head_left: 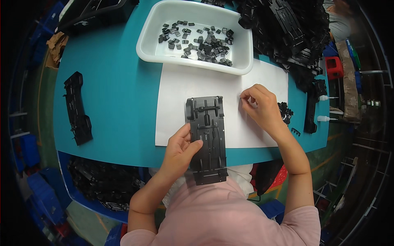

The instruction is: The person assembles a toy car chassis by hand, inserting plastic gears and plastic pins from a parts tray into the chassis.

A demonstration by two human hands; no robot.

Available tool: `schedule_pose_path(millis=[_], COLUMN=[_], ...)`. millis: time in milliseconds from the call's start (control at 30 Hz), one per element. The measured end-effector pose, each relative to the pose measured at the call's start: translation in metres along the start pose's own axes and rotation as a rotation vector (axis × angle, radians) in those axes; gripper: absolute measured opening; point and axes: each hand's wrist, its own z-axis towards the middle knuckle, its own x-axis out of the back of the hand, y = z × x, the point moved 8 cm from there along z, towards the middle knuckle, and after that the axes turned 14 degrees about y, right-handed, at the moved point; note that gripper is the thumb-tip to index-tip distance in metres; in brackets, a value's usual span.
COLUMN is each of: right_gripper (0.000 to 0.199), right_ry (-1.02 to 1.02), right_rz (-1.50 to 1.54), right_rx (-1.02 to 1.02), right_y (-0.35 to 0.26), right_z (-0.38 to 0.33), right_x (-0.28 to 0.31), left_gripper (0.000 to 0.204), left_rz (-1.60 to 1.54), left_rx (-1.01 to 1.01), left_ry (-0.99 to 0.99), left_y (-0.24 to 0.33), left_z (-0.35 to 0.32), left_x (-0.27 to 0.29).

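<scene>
A flat black plastic toy-car chassis [211, 143], with moulded axle and shaft shapes on its upper face, stands lengthwise in front of me. My left hand [180, 147] is closed on its left edge, thumb on top and the other fingers behind it. Over the right part of a white paper sheet [172, 94], my right hand [260, 104] has thumb and fingertips pinched together. Whatever they may hold is too small to make out. Beyond the sheet, a white plastic tub [154, 53] contains many small dark, translucent pieces [211, 47].
Another black chassis part [78, 108] lies left on the teal table [115, 106]. Black parts are heaped [283, 28] at the far right. Small black pieces [284, 112], a long black part [311, 108] and white-tipped bottles [323, 118] sit right. A blue bin [69, 184] of black parts stands lower left.
</scene>
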Motion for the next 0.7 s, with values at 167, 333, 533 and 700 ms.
schedule_pose_path(millis=[167, 333, 533, 700], right_gripper=[0.011, 0.009, 0.007, 0.009], right_ry=[-0.024, 0.020, 0.018, -0.097], right_rz=[0.015, 0.050, 0.353, 0.776], right_rx=[-0.067, -0.146, -0.479, -0.883], right_y=[0.001, 0.007, 0.036, 0.034], right_z=[0.000, -0.004, -0.012, -0.020], right_x=[0.002, 0.003, -0.002, -0.004], left_gripper=[0.036, 0.035, 0.035, 0.033], left_rz=[-0.013, 0.001, 0.006, -0.011], left_rx=[-0.004, -0.006, -0.023, 0.008], left_ry=[0.001, 0.004, -0.013, 0.015], left_y=[0.001, 0.000, 0.000, -0.001], left_z=[0.000, 0.001, 0.001, 0.001], left_x=[-0.001, -0.001, -0.001, -0.001])
